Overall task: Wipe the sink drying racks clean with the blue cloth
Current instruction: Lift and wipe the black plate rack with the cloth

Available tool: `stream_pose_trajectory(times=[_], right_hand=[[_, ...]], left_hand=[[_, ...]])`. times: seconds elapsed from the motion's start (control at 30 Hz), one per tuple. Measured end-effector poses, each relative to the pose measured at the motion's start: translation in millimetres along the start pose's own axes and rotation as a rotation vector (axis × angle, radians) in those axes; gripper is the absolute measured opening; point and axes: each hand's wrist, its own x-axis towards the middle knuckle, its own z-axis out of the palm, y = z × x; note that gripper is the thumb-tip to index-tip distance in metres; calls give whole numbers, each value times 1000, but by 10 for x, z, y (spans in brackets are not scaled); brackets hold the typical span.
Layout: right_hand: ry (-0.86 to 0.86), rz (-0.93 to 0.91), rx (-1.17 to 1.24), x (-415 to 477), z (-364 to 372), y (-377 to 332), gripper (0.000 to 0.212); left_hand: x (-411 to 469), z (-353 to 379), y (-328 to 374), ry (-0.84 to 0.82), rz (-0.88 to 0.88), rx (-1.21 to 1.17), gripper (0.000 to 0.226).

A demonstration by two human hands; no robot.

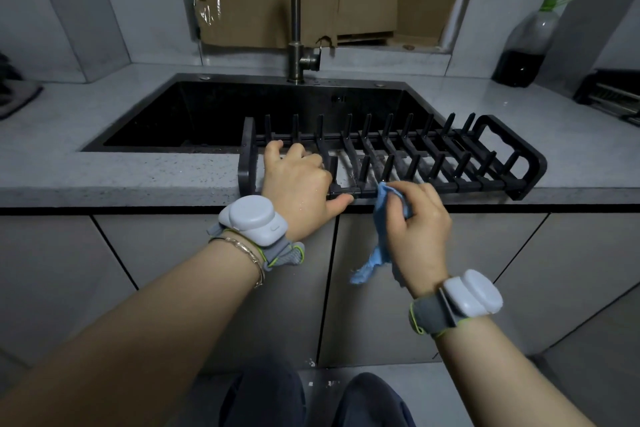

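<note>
The left hand grips the black slatted rack – fingers curled over its bars, thumb under the front rail. The rack lies on the speckled counter, partly over the dark sink. The right hand pinches the crumpled blue cloth against that rail – its tail hangs down.

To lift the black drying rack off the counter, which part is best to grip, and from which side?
On the drying rack, probably the looped frame at its right end, reached from the right: its open slot lets fingers hook through. The left hand grips the front rail near the other end. Upright prongs make a grasp from above awkward.
</note>
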Motion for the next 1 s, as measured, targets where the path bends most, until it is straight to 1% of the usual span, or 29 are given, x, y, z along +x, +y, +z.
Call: stream_pose_trajectory(times=[0.07, 0.13, 0.2, 0.3, 0.4, 0.43, 0.57, 0.67, 0.73, 0.83, 1.0], right_hand=[[-4, 124, 102, 4, -61, -40, 12], [20, 233, 192, 15, -72, -66, 16], [24, 272, 228, 21, -42, -83, 18], [35, 227, 174, 24, 37, -89, 17], [82, 189, 103, -22, 155, -89, 8], [86, 162, 93, -46, 201, -111, 8], [25, -11, 64, -129, 298, -153, 20], [-7, -108, 34, -112, 267, -89, 28], [18, -94, 47, -92, 250, -70, 24], [79, 2, 97, -78, 248, -72, 11], [99, 132, 55, 15, 191, -77, 8]], left_hand=[[12, 8, -6, 11, -4, -1, 45], [14, 22, -13, 20, -9, 2, 45], [0, 0, -8, 1, -4, 0, 49], [5, 1, -6, -23, -6, -16, 54], [3, -9, 1, -2, 12, 23, 54], [11, -8, 8, 15, 4, 28, 55], [28, -13, 34, 48, 9, 12, 58], [17, -12, 14, 27, 13, 12, 56], [17, 1, 12, 12, 32, 22, 50], [23, -15, 34, 14, 20, 26, 47], [16, -22, 34, 9, 27, 40, 44]])
